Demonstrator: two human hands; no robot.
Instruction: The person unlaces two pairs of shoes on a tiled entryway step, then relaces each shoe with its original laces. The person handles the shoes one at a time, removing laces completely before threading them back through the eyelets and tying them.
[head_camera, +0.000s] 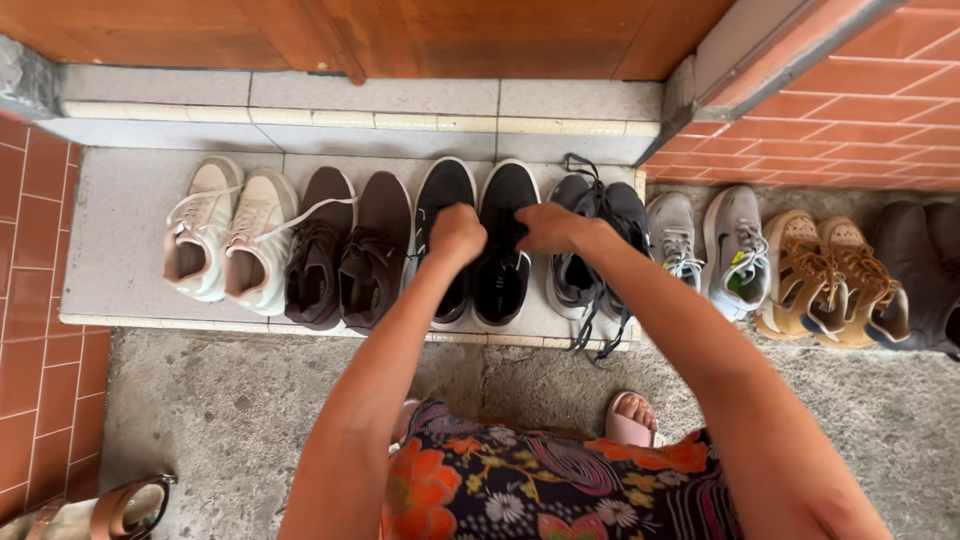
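Observation:
A pair of black sneakers (502, 255) with white soles stands on the grey stone step (120, 240), toes toward the door. My left hand (457, 233) rests closed on the left black shoe, near its tongue. My right hand (549, 227) is closed over the laces of the right black shoe. What the fingers grip is hidden under the hands. Both arms reach forward from the bottom of the head view.
Left of the black pair stand brown sneakers (348, 250) and white sneakers (228, 240). To the right are dark grey shoes (590, 250) with loose laces, light grey trainers (710, 250), tan sandals (830, 280) and dark shoes (915, 270). A wooden door (400, 35) stands behind. A sandal (110, 510) lies at bottom left.

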